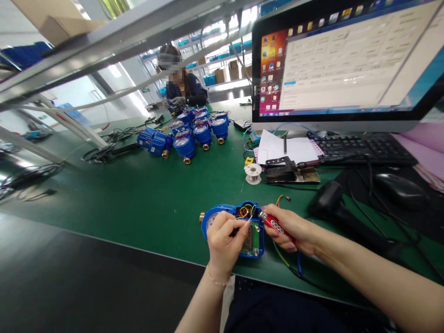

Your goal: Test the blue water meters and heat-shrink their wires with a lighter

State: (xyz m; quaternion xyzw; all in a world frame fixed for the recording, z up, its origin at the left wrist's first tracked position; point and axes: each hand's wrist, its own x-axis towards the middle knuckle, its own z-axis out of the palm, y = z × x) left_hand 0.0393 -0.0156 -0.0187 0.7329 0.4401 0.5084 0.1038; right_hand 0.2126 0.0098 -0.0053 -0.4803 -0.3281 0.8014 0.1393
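Observation:
A blue water meter (217, 210) with a brass fitting lies at the table's front, its electronics housing open. Yellow, orange and white wires (243, 212) come out of the housing, and a green circuit board with a display (255, 238) shows beside them. Over the meter, my left hand (225, 236) is closed in a pinch on a thin white wire. My right hand (287, 229) is wrapped round a red lighter (274, 223) with white print. Its metal end points left, close to the wires; no flame can be made out.
Several blue meters (183, 145) stand farther back, where a co-worker (185, 88) in gloves sits. A solder spool (253, 174), a soldering iron stand (280, 171), papers (289, 148), a keyboard (364, 150), a monitor (347, 69) and a barcode scanner (328, 199) are at right. Cables (114, 145) lie left.

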